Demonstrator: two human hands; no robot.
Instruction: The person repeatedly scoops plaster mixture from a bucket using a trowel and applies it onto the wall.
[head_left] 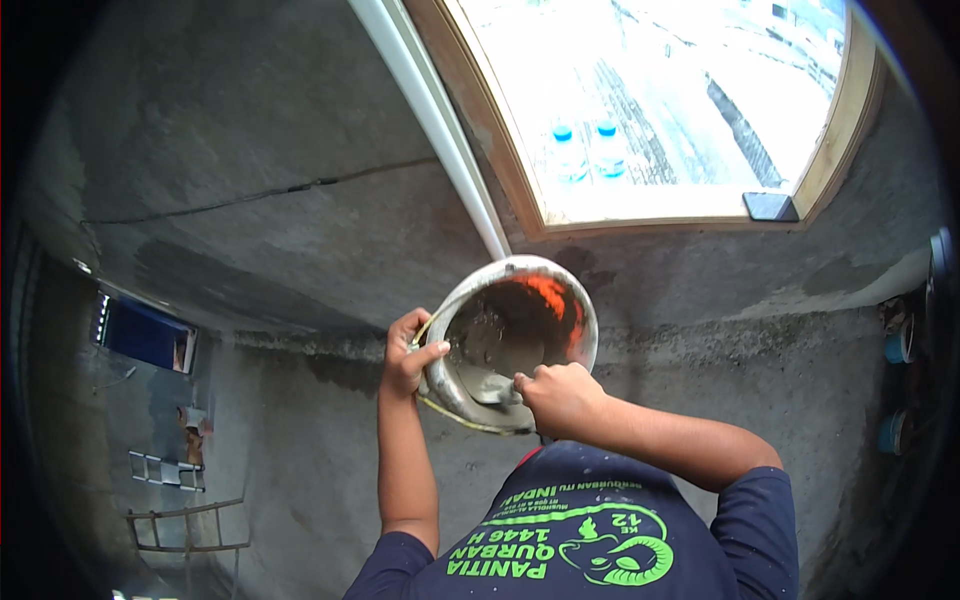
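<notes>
In front of my body is a round bucket (588, 350), its opening tilted toward me and its inner wall orange under smears of grey. Wet grey mortar (515, 345) coats the inside and lies in the bottom. My left hand (408, 352) is closed on the left side of the rim, with the thumb over the edge and the yellowish handle beside it. Inside the lower part of the bucket is a mortar-covered trowel (486, 386). My right hand (562, 398) is closed around the trowel's handle end, mostly hidden by the fingers.
A wooden window frame (690, 222) holds two clear bottles (590, 155) and a dark phone (770, 207) on its sill. A white pipe (435, 120) runs down the grey wall. Metal ladder-like frames (190, 530) stand lower left. Teal containers (893, 430) sit at far right.
</notes>
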